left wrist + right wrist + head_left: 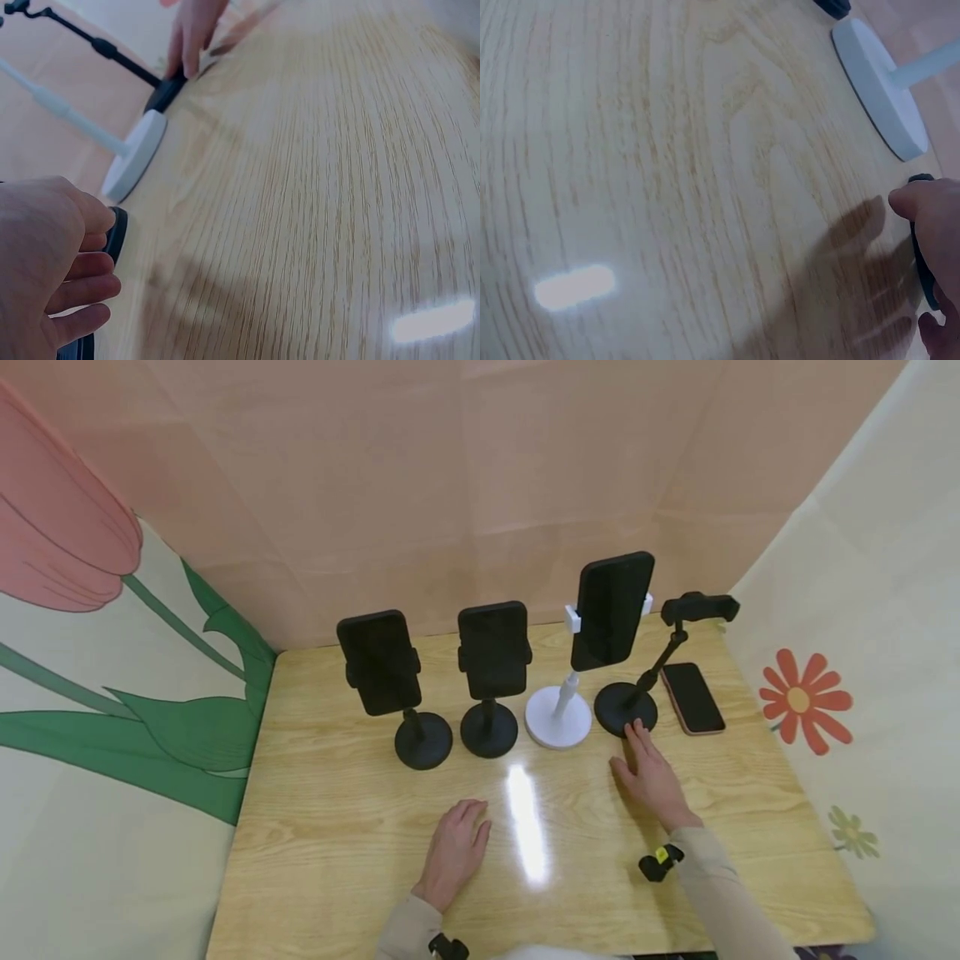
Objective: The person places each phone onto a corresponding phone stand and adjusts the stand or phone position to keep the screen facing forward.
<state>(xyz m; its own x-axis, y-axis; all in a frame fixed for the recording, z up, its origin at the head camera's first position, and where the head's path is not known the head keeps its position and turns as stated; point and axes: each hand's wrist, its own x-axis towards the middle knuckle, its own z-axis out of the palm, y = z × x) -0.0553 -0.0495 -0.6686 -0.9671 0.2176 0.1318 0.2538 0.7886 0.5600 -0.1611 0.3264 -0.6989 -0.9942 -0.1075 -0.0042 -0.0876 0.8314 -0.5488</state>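
Note:
My right hand [654,787] reaches to the rightmost black phone stand [613,708], fingertips at the front edge of its round base. That stand's holder [699,607] has no phone in it. Just left of it, a white phone stand [551,725] holds a black phone [611,614] upright. My left hand [452,853] hovers near the tabletop in front of the middle black stand [487,735], fingers loosely curled around nothing. In the right wrist view, the thumb and fingers of my right hand [937,232] lie along the dark base [924,266].
A phone with a pink edge [693,700] lies flat right of the empty stand. At the left, another black stand [423,743] carries a phone [380,662]; a phone [492,650] also sits on the middle one. A pink backdrop [375,485] rises behind the wooden table [322,843].

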